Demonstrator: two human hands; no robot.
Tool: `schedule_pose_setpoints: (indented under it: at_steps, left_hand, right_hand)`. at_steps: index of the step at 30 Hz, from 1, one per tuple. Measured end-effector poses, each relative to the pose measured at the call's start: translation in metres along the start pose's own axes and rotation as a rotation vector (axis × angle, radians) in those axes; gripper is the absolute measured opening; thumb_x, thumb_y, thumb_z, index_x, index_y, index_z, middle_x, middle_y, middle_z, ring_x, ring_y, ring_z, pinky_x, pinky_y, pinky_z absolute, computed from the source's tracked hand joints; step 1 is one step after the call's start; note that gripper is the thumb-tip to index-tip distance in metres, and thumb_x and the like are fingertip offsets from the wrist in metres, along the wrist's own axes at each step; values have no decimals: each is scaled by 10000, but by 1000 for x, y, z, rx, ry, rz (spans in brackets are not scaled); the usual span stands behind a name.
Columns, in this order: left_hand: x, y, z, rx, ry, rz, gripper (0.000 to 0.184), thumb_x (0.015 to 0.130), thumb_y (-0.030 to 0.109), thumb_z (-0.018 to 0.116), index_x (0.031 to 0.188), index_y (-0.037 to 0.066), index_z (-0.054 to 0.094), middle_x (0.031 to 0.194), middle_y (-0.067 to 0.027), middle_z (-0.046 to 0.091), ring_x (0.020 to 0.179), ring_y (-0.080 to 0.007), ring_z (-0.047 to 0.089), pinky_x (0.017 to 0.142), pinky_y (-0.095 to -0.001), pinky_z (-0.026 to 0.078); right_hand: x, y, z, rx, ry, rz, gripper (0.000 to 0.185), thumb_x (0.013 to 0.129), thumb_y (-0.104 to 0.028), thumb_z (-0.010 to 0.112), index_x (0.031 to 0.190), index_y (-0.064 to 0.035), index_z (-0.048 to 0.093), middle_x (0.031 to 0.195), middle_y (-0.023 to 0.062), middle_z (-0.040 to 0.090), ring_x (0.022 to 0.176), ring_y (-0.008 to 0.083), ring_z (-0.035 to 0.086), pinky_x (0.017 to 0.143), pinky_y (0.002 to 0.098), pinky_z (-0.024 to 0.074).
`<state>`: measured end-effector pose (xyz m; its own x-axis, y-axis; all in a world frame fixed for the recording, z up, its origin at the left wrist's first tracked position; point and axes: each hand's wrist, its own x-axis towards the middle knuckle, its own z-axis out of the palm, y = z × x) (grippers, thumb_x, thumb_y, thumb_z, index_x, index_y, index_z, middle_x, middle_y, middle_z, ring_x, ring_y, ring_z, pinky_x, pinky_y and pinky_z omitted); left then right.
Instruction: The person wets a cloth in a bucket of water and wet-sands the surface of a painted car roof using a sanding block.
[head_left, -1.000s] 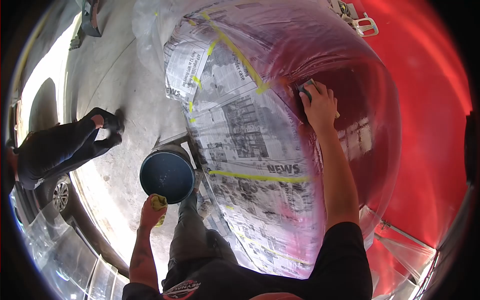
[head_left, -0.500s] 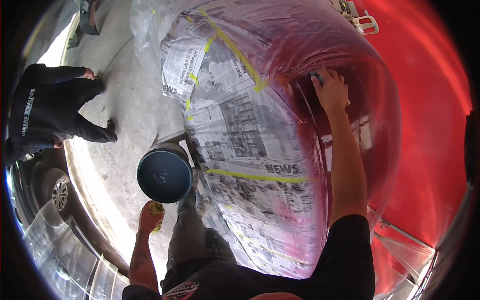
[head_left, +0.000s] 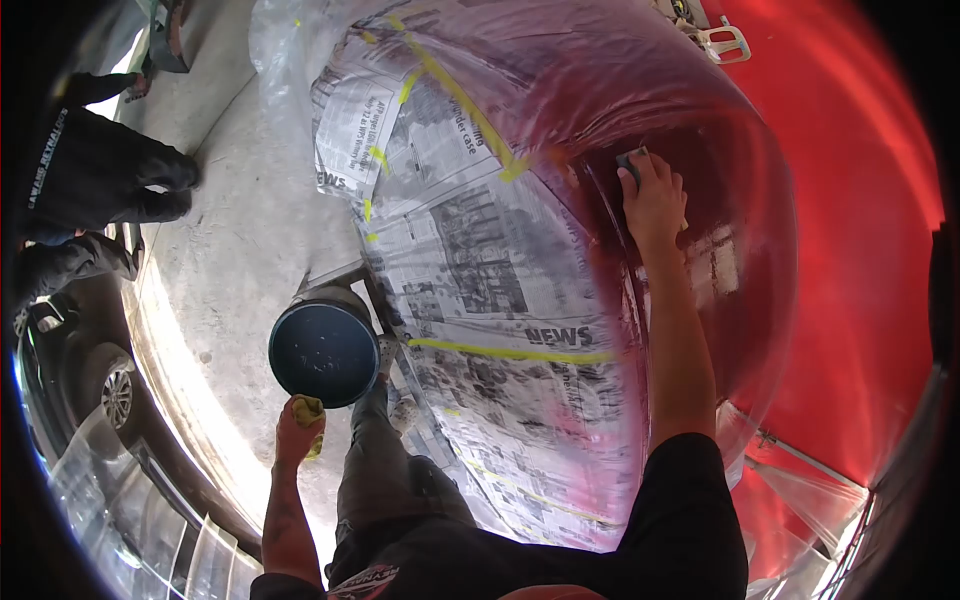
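My right hand (head_left: 655,200) is closed over a dark grey-green sanding block (head_left: 632,160), pressed flat to a glossy dark red car panel (head_left: 725,255). Most of the block is hidden under my palm and fingers. Low on the left, my left hand (head_left: 297,432) grips a crumpled yellowish cloth (head_left: 308,410). Just beyond that hand stands a round dark blue bucket (head_left: 325,350), with what looks like liquid inside. Newspaper masking (head_left: 480,250), held by yellow tape (head_left: 510,353), covers the car beside the panel.
Clear plastic sheeting (head_left: 285,70) hangs at the masking's far end. A person in dark clothes (head_left: 110,160) walks on the concrete floor (head_left: 225,220) at left. A dark car (head_left: 75,360) is at lower left. Bright red surface (head_left: 860,250) fills the right side.
My right hand has slid slightly left and down over the panel with the block. My left hand has risen a little toward the bucket. The other person has moved further left.
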<state>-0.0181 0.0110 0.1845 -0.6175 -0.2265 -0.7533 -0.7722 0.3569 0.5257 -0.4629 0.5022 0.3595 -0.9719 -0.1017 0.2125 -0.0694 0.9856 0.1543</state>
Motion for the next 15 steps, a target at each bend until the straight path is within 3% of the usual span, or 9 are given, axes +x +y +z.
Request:
schedule_pose_setpoints:
  at_steps: [3, 6, 10, 12, 13, 15]
  left_hand:
    - [1, -7, 3, 23, 11, -24, 712, 722, 168, 839, 1344, 65, 508, 1215, -174, 622, 1137, -338, 617, 990, -428, 498]
    - [-1, -6, 3, 46, -9, -20, 710, 718, 176, 843, 1336, 61, 513, 1203, -179, 628, 1131, -337, 621, 986, -427, 501]
    - [3, 13, 8, 53, -23, 12, 709, 716, 177, 845, 1333, 65, 515, 1211, -183, 622, 1132, -340, 620, 976, -430, 504]
    - [3, 11, 2, 44, -26, 27, 707, 716, 175, 844, 1333, 68, 515, 1213, -183, 621, 1131, -341, 620, 971, -432, 505]
    - [5, 9, 4, 35, -9, 9, 711, 715, 174, 844, 1336, 71, 514, 1216, -181, 620, 1133, -342, 619, 970, -433, 505]
    - [7, 12, 14, 13, 2, -8, 715, 714, 174, 844, 1340, 75, 512, 1218, -180, 620, 1135, -342, 618, 968, -433, 505]
  right_hand:
    - [-57, -4, -9, 11, 36, -125, 321, 919, -316, 659, 1231, -242, 646, 1331, 30, 608, 1116, 309, 597, 914, 495, 482]
    - [-37, 13, -4, 28, 25, -193, 343, 928, -313, 646, 1265, -248, 638, 1360, 29, 599, 1136, 323, 594, 932, 498, 482]
    - [51, 53, 12, -140, -59, 137, 329, 944, -321, 624, 1263, -245, 635, 1353, 44, 600, 1117, 371, 593, 905, 516, 496]
    - [35, 35, 14, -100, -40, 140, 333, 936, -319, 634, 1262, -252, 634, 1349, 43, 599, 1114, 370, 593, 900, 522, 497]
    - [27, 21, 12, -68, -7, 129, 337, 929, -318, 644, 1261, -259, 632, 1345, 42, 598, 1111, 369, 592, 895, 527, 497]
    - [-18, -22, 5, 48, 29, -109, 349, 894, -323, 688, 1234, -257, 648, 1324, 44, 600, 1100, 357, 593, 897, 527, 493]
